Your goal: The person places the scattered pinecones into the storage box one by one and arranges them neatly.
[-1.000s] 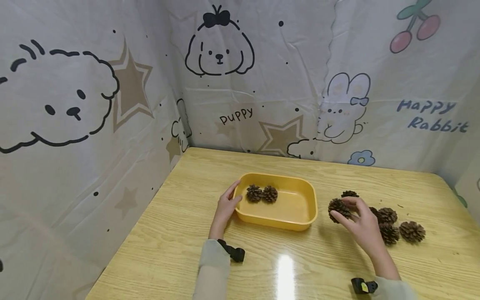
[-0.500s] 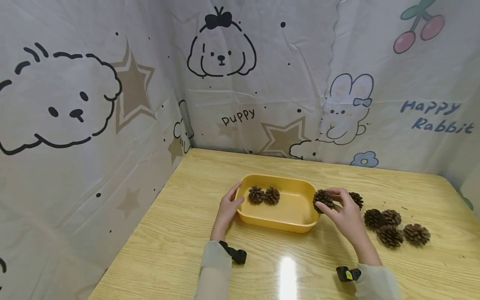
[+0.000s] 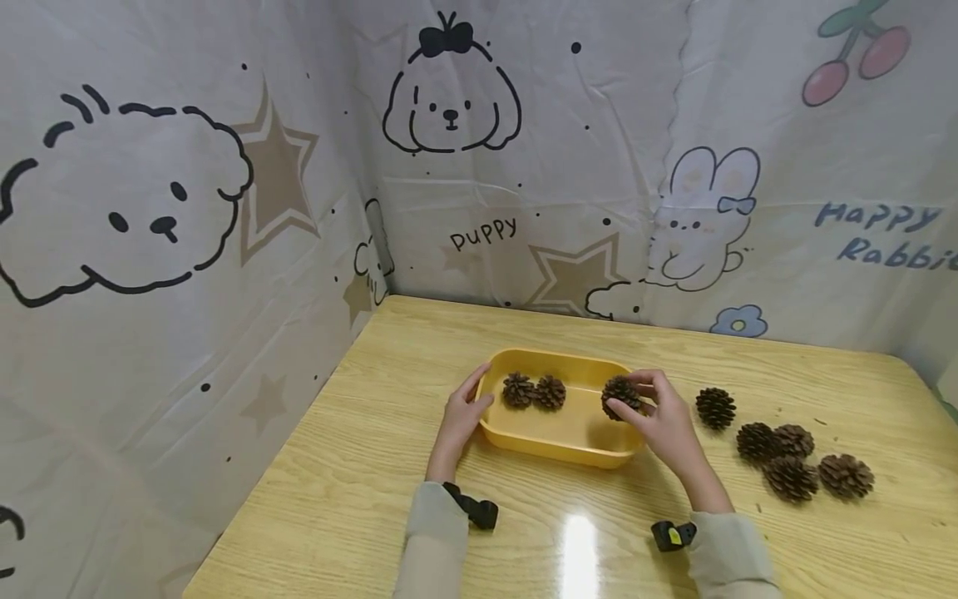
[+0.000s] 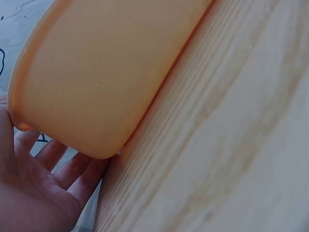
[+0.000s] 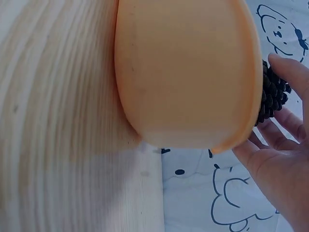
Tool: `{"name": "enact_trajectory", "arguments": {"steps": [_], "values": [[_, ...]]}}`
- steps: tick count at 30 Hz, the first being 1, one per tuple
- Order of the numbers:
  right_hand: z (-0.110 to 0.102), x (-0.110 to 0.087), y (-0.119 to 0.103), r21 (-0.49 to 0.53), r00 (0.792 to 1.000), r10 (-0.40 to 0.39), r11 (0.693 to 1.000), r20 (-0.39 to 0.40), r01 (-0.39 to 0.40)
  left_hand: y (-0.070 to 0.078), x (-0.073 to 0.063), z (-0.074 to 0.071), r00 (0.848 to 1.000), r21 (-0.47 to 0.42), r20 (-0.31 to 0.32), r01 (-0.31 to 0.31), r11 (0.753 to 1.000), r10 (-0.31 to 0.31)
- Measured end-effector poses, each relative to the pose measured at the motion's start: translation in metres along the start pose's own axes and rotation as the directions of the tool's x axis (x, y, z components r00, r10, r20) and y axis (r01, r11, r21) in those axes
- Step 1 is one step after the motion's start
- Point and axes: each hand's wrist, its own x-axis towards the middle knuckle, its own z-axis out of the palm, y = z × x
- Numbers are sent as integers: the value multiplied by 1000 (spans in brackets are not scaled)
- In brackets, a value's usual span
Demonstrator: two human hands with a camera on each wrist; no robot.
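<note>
Pine cone [image 3: 617, 394], pinched in the right grip [image 3: 664, 423]: lower it gently inside the tray [image 3: 572, 422], which the left grip [image 3: 457, 416] holds.

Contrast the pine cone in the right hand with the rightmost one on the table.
The held pine cone is in the right hand, over the yellow tray; the rightmost pine cone rests on the table. The held pine cone looks darker, the rightmost pine cone lighter brown. Fingers partly cover the held one; the rightmost one is uncovered. Both have layered scales.
</note>
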Motion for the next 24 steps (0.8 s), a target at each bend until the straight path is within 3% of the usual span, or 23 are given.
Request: {"name": "enact_trajectory", "arguments": {"steps": [4,13,24], "values": [[5,5,-2,3,1000,11,1000,26,-11,-4,3,0,1000,13,4,-9,1000,9],[13,17,-1,-30,995,31,999,100,-28,-35,22,1,1000,3,-7,-15,1000,16],[22,32,-3,-95,988,9,995,156,6,-38,24,2,999,17,-30,-19,1000,19]]}}
